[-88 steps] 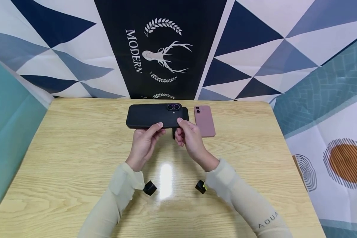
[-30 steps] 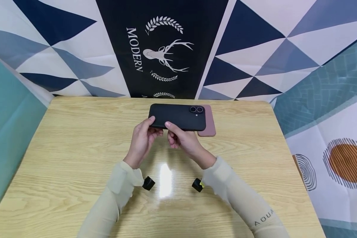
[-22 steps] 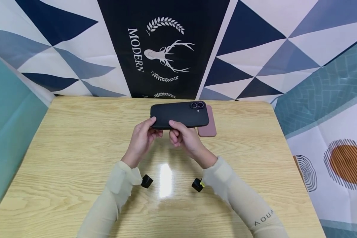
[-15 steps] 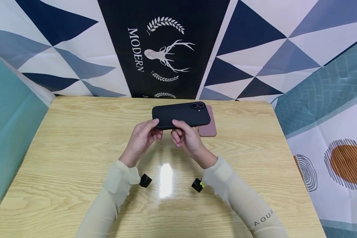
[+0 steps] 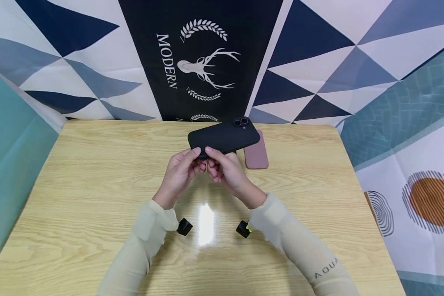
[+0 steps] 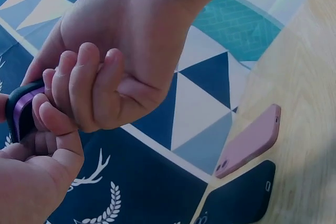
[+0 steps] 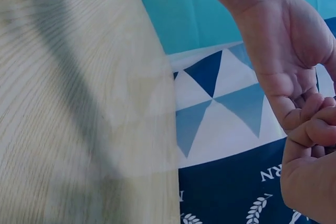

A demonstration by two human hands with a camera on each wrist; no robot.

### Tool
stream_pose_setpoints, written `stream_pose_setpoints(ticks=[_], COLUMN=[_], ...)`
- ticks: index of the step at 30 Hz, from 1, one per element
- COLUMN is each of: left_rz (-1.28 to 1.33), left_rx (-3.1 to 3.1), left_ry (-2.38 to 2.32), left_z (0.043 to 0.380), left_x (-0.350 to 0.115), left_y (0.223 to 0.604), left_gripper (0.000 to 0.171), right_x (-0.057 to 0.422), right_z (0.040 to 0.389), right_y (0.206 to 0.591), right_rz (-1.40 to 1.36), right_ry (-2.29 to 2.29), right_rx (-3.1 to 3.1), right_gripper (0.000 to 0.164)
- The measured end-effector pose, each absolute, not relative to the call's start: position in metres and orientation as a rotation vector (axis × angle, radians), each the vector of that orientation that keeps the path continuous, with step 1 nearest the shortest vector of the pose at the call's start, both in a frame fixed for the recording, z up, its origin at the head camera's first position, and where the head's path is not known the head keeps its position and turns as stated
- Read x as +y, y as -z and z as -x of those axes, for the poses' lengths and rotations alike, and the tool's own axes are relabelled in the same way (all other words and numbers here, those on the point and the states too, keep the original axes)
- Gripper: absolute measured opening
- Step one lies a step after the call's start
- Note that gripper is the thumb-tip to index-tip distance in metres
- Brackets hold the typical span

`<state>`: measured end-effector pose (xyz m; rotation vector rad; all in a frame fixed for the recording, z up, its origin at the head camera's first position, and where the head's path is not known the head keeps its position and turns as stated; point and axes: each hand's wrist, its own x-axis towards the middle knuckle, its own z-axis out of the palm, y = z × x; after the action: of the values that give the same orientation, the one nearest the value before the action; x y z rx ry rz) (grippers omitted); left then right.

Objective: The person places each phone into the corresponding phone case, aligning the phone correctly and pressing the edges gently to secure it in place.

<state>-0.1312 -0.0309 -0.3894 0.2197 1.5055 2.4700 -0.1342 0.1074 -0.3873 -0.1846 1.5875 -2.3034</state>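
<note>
Both hands hold a phone in a black case, its camera end up at the right, tilted. My left hand pinches its lower left corner, thumb on the back and fingers underneath. Close beside it, my right hand pinches the lower edge, with its thumb on the back too. The left wrist view shows a purple edge inside the case's black rim, beside the curled fingers of the right hand. In the right wrist view, the fingers of both hands meet and the phone is hidden.
A pink phone-shaped piece lies at the back of the wooden table. Beside it in the left wrist view lies a black one, mostly hidden from the head view. A patterned cloth wall rises behind the table.
Over the last seconds the phone has shifted right, and its camera end has since swung upward. The right hand has slid left along the lower edge, so the thumbs are now close together.
</note>
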Motion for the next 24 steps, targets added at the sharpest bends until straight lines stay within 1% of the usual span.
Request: stream_pose_setpoints(ticks=[9, 16, 24], left_rz=[-0.268, -0.251, -0.25], left_rx=[1.522, 1.549, 1.568], left_ry=[-2.433, -2.409, -2.425], left_z=[0.131, 0.132, 0.132], left_x=[-0.033, -0.034, -0.034], left_y=[0.39, 0.39, 0.398], left_gripper=[0.025, 0.025, 0.017], right_x=[0.107, 0.109, 0.11], right_z=[0.137, 0.138, 0.138], right_y=[0.389, 0.392, 0.4], right_rz=[0.244, 0.25, 0.243], right_ry=[2.359, 2.323, 2.26], right_rx=[1.54, 1.504, 1.525], right_gripper=[0.039, 0.04, 0.042])
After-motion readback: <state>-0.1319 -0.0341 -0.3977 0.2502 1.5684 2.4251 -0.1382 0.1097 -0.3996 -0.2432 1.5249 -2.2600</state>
